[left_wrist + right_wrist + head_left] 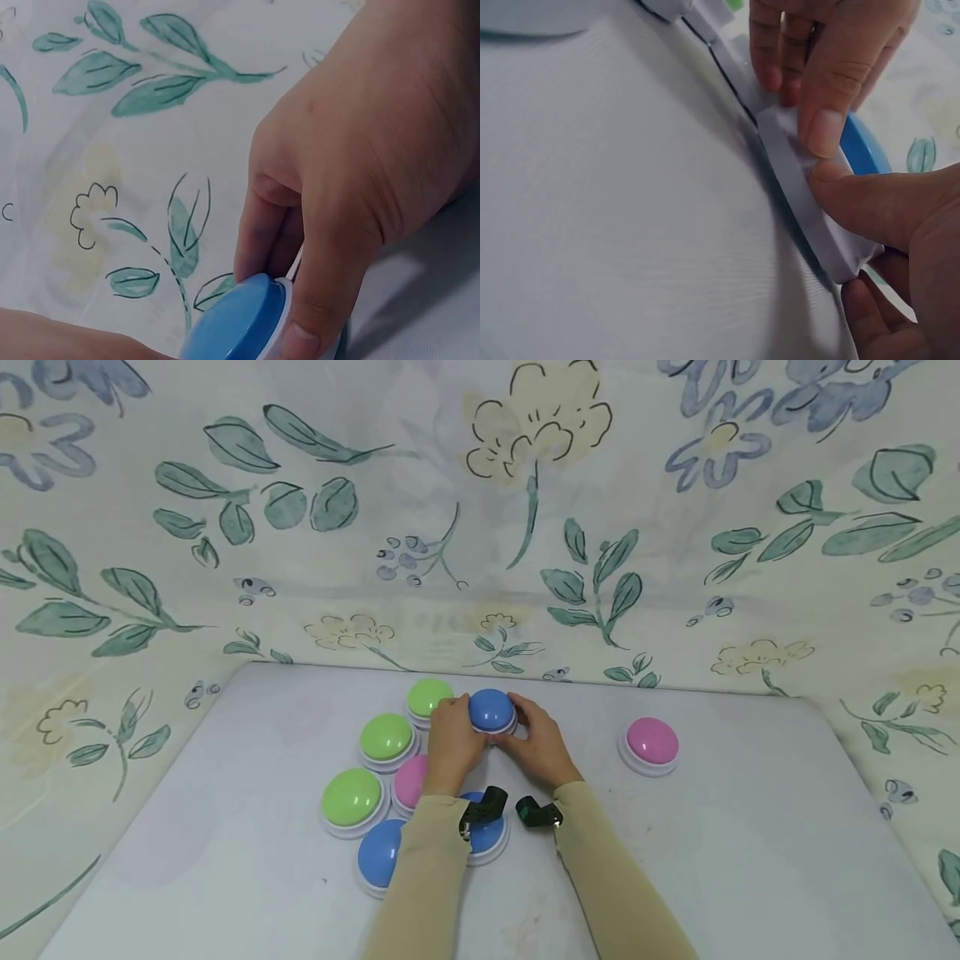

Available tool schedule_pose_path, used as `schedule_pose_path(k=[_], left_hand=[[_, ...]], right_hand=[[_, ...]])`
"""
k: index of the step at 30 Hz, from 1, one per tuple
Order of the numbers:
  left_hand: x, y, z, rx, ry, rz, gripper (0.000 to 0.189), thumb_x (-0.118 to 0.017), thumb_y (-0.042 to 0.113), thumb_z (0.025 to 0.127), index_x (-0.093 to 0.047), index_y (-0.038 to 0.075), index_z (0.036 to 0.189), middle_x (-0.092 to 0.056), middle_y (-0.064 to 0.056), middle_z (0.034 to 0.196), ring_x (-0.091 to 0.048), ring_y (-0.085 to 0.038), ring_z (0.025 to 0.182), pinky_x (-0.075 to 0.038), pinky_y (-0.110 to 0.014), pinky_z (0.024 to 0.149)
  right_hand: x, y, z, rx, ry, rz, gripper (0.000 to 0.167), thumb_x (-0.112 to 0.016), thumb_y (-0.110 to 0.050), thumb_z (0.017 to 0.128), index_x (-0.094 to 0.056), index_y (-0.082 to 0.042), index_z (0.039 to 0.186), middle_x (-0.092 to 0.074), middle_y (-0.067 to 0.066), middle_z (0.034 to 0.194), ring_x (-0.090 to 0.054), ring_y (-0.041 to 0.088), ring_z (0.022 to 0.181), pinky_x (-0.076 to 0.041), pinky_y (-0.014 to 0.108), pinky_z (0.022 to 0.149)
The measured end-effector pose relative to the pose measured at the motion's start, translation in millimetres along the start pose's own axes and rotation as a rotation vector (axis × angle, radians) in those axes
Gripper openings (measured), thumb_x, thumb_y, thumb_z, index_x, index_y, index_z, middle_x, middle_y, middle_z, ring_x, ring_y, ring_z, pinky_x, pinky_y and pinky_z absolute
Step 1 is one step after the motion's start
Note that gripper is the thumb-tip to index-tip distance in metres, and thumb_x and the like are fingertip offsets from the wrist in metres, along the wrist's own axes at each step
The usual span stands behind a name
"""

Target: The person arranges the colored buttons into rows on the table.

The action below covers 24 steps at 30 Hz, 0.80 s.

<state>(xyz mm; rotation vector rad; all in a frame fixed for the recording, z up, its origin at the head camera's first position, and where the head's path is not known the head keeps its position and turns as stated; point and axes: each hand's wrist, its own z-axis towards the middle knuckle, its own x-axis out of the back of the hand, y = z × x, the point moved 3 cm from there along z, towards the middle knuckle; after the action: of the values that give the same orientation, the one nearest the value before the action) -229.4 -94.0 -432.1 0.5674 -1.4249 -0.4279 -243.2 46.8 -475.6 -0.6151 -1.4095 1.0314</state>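
Note:
A blue-domed push button (pixel 491 710) with a round white base is between my two hands near the back of the white tabletop. My left hand (pixel 453 739) grips its left side, and my right hand (pixel 543 747) grips the right side. Both thumbs press the near side of the white base (pixel 799 172), their tips almost meeting in the right wrist view. There the base looks low over the table surface; whether it touches is hard to tell. The left wrist view shows the blue dome (pixel 236 322) beside my left thumb.
Left of my hands stand three green push buttons (pixel 386 737) in a slanting row. A pink one (pixel 410 781) and two blue ones (pixel 378 856) are nearer, partly hidden by my left arm. Another pink button (pixel 652 742) stands at right. Flowered cloth (pixel 420 635) rises behind the table.

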Motion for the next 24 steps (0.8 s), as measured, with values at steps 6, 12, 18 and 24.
schedule_pose_path(k=[6,12,18,24], left_hand=[[2.0,4.5,-1.0,-0.009,0.008,-0.019,0.07,-0.085,0.015,0.081,-0.053,-0.007,0.139,-0.051,-0.029,0.138,-0.048,-0.043,0.129,-0.041,-0.051,0.111],[3.9,12.3,-1.4,-0.047,0.028,-0.027,0.071,-0.086,0.016,0.08,-0.054,-0.007,0.138,-0.052,-0.028,0.136,-0.049,-0.043,0.127,-0.042,-0.051,0.11],[5.3,17.4,-2.5,-0.069,0.028,-0.015,0.068,-0.085,0.012,0.081,-0.054,-0.008,0.138,-0.052,-0.028,0.137,-0.05,-0.043,0.127,-0.042,-0.051,0.11],[9.9,22.5,-5.5,-0.117,0.027,-0.002,0.067,-0.086,0.014,0.08,-0.055,-0.009,0.135,-0.055,-0.027,0.137,-0.05,-0.044,0.126,-0.042,-0.051,0.109]], right_hand=[[7,-4,-1.3,0.008,0.009,-0.025,0.074,-0.079,-0.022,0.088,-0.043,-0.003,0.15,-0.05,0.016,0.148,-0.049,0.031,0.135,-0.039,0.044,0.115],[15,-7,-0.8,0.027,0.032,-0.028,0.076,-0.081,-0.02,0.086,-0.044,-0.003,0.149,-0.049,0.016,0.149,-0.049,0.032,0.135,-0.041,0.043,0.113],[21,-9,-0.2,0.022,0.014,-0.02,0.076,-0.082,-0.017,0.086,-0.043,-0.004,0.15,-0.049,0.015,0.149,-0.048,0.032,0.135,-0.041,0.044,0.113],[28,-12,-0.4,0.057,-0.003,-0.016,0.075,-0.081,-0.014,0.085,-0.043,-0.002,0.149,-0.051,0.016,0.146,-0.05,0.032,0.133,-0.042,0.045,0.112]])
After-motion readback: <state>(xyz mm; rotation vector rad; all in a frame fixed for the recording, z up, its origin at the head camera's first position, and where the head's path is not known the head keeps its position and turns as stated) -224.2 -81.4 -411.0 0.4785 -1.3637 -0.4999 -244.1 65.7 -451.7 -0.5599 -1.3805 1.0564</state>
